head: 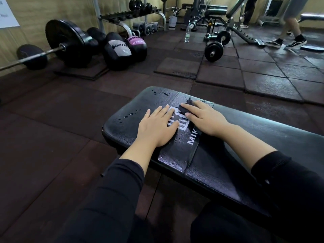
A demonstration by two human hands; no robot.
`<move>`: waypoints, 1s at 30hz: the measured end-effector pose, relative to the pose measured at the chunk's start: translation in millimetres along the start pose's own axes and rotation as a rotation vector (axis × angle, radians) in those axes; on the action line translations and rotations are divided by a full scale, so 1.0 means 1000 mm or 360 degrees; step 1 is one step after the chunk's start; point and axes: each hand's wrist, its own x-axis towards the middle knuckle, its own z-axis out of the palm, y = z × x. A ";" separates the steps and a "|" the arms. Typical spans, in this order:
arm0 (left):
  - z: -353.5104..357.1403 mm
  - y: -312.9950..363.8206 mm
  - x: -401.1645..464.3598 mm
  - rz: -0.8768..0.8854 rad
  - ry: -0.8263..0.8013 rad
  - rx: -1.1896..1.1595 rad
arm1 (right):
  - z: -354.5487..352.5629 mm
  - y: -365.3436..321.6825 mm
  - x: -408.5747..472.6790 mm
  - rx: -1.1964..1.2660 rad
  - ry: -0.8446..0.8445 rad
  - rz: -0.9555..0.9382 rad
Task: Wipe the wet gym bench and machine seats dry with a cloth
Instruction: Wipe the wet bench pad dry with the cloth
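Observation:
A black padded gym bench [219, 165] runs from the centre toward the lower right, with white lettering across its middle. Water drops [129, 115] dot its far left end. My left hand [157, 126] lies flat on the pad, fingers apart, holding nothing. My right hand [203, 118] presses a small dark cloth [186, 107] against the bench beside the lettering; most of the cloth is hidden under the palm and fingers.
A loaded barbell [68, 43] and medicine balls [119, 51] lie at the left wall, with a dumbbell rack [133, 16] behind. A water bottle [187, 33], a small barbell [216, 48] and an incline bench [236, 20] stand further back. A person's legs [291, 32] are at the top right.

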 end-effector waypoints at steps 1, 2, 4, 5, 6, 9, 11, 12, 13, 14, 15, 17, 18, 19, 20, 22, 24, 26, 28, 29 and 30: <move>-0.001 -0.001 0.003 -0.0004 -0.0004 -0.0003 | 0.000 0.000 0.003 -0.0009 -0.0012 -0.0007; -0.001 -0.002 0.006 -0.0006 -0.0005 -0.0008 | 0.000 0.000 0.007 -0.0017 -0.0023 -0.0018; 0.000 -0.003 0.011 -0.0008 0.0001 -0.0015 | 0.001 0.000 0.016 -0.0029 -0.0035 -0.0039; 0.001 -0.004 0.012 -0.0009 0.0009 -0.0016 | 0.001 0.000 0.020 -0.0028 -0.0035 -0.0046; 0.002 -0.004 0.012 -0.0009 0.0020 -0.0016 | 0.001 0.001 0.025 -0.0022 -0.0032 -0.0052; 0.004 -0.005 0.013 -0.0010 0.0054 -0.0018 | 0.000 -0.003 0.045 -0.0041 -0.0010 -0.0076; 0.004 -0.005 0.013 -0.0005 0.0060 -0.0021 | -0.002 -0.002 0.063 -0.0029 -0.0012 -0.0061; 0.005 -0.005 0.013 -0.0003 0.0059 -0.0024 | -0.004 0.000 0.072 0.0001 -0.0028 -0.0038; 0.005 -0.006 0.012 0.0002 0.0057 -0.0027 | -0.007 0.005 0.081 0.0034 -0.0046 -0.0006; 0.005 -0.006 0.012 0.0006 0.0053 -0.0031 | -0.008 0.013 0.087 0.0063 -0.0061 0.0041; 0.005 -0.006 0.012 0.0007 0.0055 -0.0033 | -0.010 0.021 0.091 0.0071 -0.0072 0.0089; 0.006 -0.007 0.012 0.0006 0.0070 -0.0034 | -0.013 0.037 0.086 0.0054 -0.0072 0.0157; 0.007 -0.007 0.013 0.0008 0.0074 -0.0035 | -0.015 0.043 0.078 0.0050 -0.0060 0.0171; 0.007 -0.007 0.013 0.0010 0.0076 -0.0035 | -0.016 0.046 0.068 0.0041 -0.0041 0.0167; 0.007 -0.007 0.012 0.0011 0.0076 -0.0035 | -0.017 0.047 0.057 0.0017 -0.0021 0.0149; 0.007 -0.006 0.011 0.0009 0.0076 -0.0040 | -0.016 0.040 0.034 -0.0072 0.0005 0.0078; 0.006 -0.006 0.012 0.0007 0.0086 -0.0044 | -0.012 0.026 0.019 -0.0136 0.0018 -0.0033; 0.007 -0.005 0.012 0.0004 0.0097 -0.0049 | -0.006 0.011 0.016 -0.0152 -0.0007 -0.0092; 0.008 -0.005 0.013 0.0005 0.0106 -0.0052 | -0.002 0.000 0.027 -0.0144 -0.0045 -0.0108; 0.008 -0.005 0.013 0.0007 0.0109 -0.0048 | 0.000 -0.004 0.037 -0.0139 -0.0051 -0.0117; 0.008 -0.005 0.014 0.0008 0.0107 -0.0044 | 0.001 -0.008 0.048 -0.0132 -0.0054 -0.0131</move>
